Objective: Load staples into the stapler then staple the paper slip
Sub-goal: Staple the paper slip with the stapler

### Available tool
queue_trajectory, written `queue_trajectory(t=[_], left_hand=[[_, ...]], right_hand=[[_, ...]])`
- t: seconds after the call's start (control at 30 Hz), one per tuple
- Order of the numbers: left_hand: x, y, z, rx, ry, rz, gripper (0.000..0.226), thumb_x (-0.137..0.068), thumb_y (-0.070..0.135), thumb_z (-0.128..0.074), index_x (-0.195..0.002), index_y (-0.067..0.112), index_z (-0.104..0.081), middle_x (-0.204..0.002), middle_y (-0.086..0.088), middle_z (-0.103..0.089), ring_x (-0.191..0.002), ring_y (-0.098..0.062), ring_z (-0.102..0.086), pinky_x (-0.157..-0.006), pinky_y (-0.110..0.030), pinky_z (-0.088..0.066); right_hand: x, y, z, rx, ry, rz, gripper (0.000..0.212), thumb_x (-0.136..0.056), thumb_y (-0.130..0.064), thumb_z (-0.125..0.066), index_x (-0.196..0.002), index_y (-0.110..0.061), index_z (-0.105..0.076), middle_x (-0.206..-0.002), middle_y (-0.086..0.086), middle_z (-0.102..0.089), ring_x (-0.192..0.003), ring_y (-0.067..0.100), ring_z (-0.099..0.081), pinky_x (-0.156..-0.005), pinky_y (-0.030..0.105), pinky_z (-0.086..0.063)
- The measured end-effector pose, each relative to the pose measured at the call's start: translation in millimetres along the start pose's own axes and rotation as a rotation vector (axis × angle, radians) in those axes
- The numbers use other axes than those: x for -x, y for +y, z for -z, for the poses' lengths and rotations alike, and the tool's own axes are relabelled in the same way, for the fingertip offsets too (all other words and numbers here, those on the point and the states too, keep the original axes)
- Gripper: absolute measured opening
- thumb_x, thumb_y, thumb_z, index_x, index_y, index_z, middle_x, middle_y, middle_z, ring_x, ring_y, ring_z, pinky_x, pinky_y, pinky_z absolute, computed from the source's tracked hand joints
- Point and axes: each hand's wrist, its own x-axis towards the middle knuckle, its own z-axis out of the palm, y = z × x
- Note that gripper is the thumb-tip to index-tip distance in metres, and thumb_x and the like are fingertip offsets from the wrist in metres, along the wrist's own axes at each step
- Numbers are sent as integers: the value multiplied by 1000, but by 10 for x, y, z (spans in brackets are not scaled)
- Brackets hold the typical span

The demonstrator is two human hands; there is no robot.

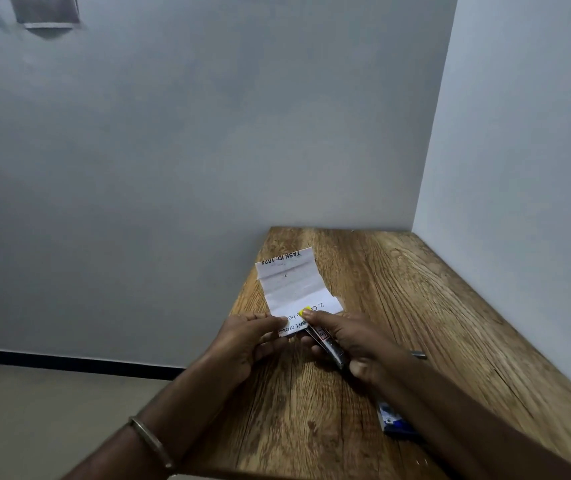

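While my left hand [253, 336] pinches the near edge of the paper slip [294, 292] just below mid-frame, I should keep that creased white sheet flat and taut so the layers do not slide. It is thin, printed and folded, its far end lying on the wooden table [398, 306], whose grain is rough-looking and streaked. To the right, my right hand [350, 337] is curled round the stapler [325, 341], a slim dark bar with a yellow tip that meets the paper's edge; I judge the mouth is over the sheet, though blur hides it. A square, firm squeeze should do. At lower right a blue staple box [395, 422] lies partly behind my forearm.
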Motion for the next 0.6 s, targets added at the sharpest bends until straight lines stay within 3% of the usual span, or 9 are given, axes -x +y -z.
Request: queue_trajectory(t=[0.33, 0.5, 0.6], left_hand=[[31, 13, -8, -17, -11, 16, 13, -74, -3, -77, -80, -3, -65, -79, -19, -76, -66, -23, -75, -47, -22, -57], [51, 30, -13, 2, 5, 14, 8, -78, -4, -73, -80, -4, -66, -80, -21, -76, -65, -25, -75, -47, -22, -57], [50, 31, -18, 0, 10, 16, 8, -79, -5, -72, -79, -4, -65, -81, -22, -76, -66, -26, -75, -48, -23, -58]], right_hand=[[-24, 4, 20, -31, 7, -9, 32, -75, -15, -84, -95, 6, -71, -74, 19, -75, -57, 20, -71, -46, 25, -55], [3, -12, 49, -68, -85, -37, 38, -75, -21, -83, -99, 6, -70, -88, 24, -75, -69, 29, -74, -55, 31, -60], [9, -20, 65, -98, -124, -42, 36, -74, -22, -80, -96, 4, -69, -85, 23, -76, -69, 30, -75, -57, 34, -62]])
